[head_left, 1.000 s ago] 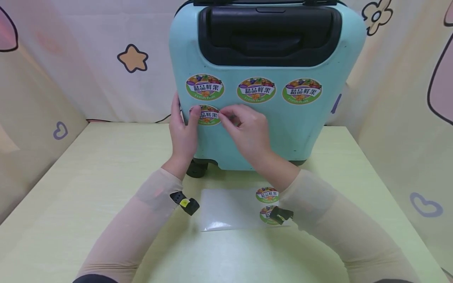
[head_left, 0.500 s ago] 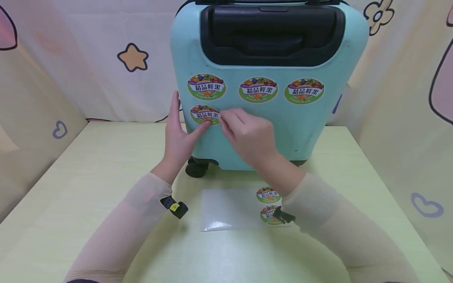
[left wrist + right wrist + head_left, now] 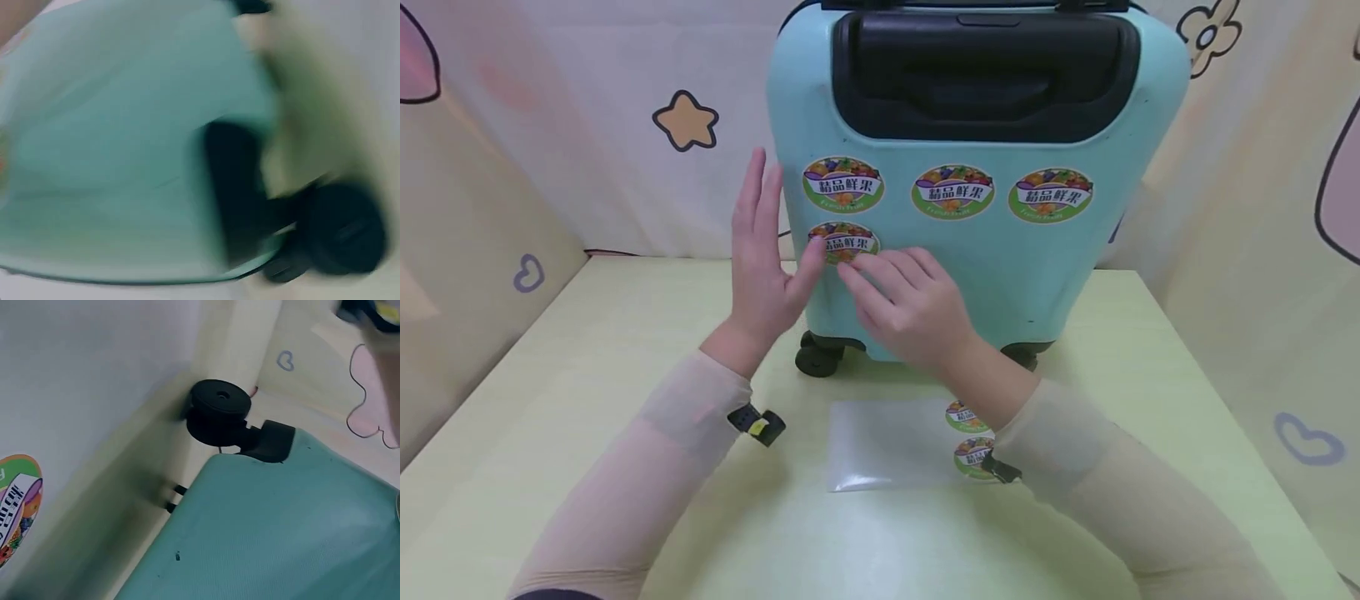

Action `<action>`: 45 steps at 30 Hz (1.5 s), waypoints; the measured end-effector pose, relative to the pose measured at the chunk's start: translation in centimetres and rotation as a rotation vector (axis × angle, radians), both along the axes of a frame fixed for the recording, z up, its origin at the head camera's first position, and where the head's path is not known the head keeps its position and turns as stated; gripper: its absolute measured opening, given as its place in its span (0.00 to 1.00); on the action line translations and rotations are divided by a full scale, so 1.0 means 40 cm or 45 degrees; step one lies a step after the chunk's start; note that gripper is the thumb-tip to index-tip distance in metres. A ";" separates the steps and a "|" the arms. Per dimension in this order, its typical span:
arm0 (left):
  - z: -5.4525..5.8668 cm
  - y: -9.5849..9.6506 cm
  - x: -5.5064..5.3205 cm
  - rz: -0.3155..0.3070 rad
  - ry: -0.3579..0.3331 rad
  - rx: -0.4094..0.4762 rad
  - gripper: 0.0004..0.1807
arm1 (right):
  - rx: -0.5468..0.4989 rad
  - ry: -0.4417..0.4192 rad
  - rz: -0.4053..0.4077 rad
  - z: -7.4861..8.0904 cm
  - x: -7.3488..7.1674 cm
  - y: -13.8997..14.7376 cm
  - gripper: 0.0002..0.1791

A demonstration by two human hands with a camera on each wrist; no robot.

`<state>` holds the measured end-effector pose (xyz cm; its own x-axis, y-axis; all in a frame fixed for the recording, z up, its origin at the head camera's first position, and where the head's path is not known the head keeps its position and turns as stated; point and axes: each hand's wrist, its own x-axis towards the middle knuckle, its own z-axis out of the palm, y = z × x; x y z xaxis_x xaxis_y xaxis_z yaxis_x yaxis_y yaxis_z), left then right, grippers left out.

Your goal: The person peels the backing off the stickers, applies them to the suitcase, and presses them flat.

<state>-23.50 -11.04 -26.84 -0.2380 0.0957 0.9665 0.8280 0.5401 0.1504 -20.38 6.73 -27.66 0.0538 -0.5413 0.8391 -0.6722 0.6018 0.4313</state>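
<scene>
A light-blue suitcase [image 3: 940,275] stands upright on the table, its wheel also showing in both wrist views. Three oval fruit stickers form a row across its front. Below the left one is another oval sticker [image 3: 852,239]. My left hand [image 3: 767,258] is beside the suitcase's left edge with fingers straight up, its thumb tip over the left end of this lower sticker. With bent, relaxed fingers, my right hand [image 3: 917,304] lies at the sticker's lower right edge, the fingertips on or close against it. I see nothing pinched in either hand.
A pale sticker sheet [image 3: 887,442] lies on the table [image 3: 647,333] in front of the suitcase, with two oval stickers at its right end partly behind my right wrist. Black caster wheels [image 3: 818,357] support the suitcase. Patterned cloth [image 3: 587,133] surrounds the table.
My left hand has come off the suitcase's side and moved left, its fingers straightening. My right hand's fingers have loosened from pinching the sticker's right edge and shifted left and down along it.
</scene>
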 end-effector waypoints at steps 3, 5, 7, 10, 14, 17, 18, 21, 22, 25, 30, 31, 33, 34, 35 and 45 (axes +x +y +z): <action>0.100 -0.012 -0.014 0.002 0.161 -0.149 0.33 | 0.063 -0.003 -0.067 -0.015 0.000 -0.008 0.15; 0.163 -0.014 -0.021 0.027 0.184 -0.222 0.34 | 0.124 -0.007 -0.142 -0.025 0.002 -0.016 0.19; 0.213 -0.012 -0.024 0.099 0.146 -0.278 0.34 | 0.182 -0.033 -0.223 -0.034 0.003 -0.025 0.22; 0.263 0.002 -0.026 0.188 0.009 -0.386 0.34 | 0.260 -0.115 -0.347 -0.047 0.007 -0.036 0.26; 0.288 0.022 -0.022 0.224 -0.136 -0.497 0.34 | 0.331 -0.231 -0.476 -0.055 0.012 -0.044 0.32; 0.289 0.029 -0.016 0.231 -0.173 -0.500 0.36 | 0.349 -0.261 -0.518 -0.055 0.010 -0.049 0.33; 0.288 0.030 -0.015 0.229 -0.179 -0.493 0.37 | 0.347 -0.262 -0.530 -0.053 0.010 -0.051 0.33; 0.287 0.036 -0.014 0.226 -0.161 -0.486 0.40 | 0.345 -0.264 -0.597 -0.045 0.004 -0.055 0.33; 0.287 0.038 -0.014 0.220 -0.154 -0.484 0.41 | 0.348 -0.269 -0.622 -0.043 0.003 -0.055 0.34; 0.290 0.038 -0.014 0.212 -0.134 -0.479 0.42 | 0.361 -0.283 -0.674 -0.039 0.001 -0.056 0.36; 0.301 0.033 -0.009 0.261 -0.147 -0.531 0.42 | 0.292 -0.264 -0.632 -0.046 0.000 -0.051 0.37; 0.303 0.032 -0.008 0.265 -0.159 -0.537 0.42 | 0.278 -0.255 -0.630 -0.047 -0.001 -0.050 0.37; 0.307 0.031 -0.008 0.278 -0.168 -0.551 0.42 | 0.263 -0.243 -0.630 -0.049 -0.002 -0.048 0.37; 0.308 0.030 -0.008 0.279 -0.169 -0.554 0.42 | 0.263 -0.241 -0.635 -0.049 -0.002 -0.048 0.37; 0.308 0.028 -0.009 0.279 -0.172 -0.555 0.42 | 0.253 -0.239 -0.630 -0.050 -0.003 -0.048 0.37; 0.301 0.028 -0.026 0.296 -0.015 -0.616 0.46 | 0.187 -0.217 -0.623 -0.051 -0.012 -0.034 0.36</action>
<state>-24.55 -9.92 -14.81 -0.3164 0.4732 0.8222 0.6782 0.7188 -0.1528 -20.86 5.35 -29.69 -0.3644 -0.5811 0.7277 -0.3958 0.8040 0.4438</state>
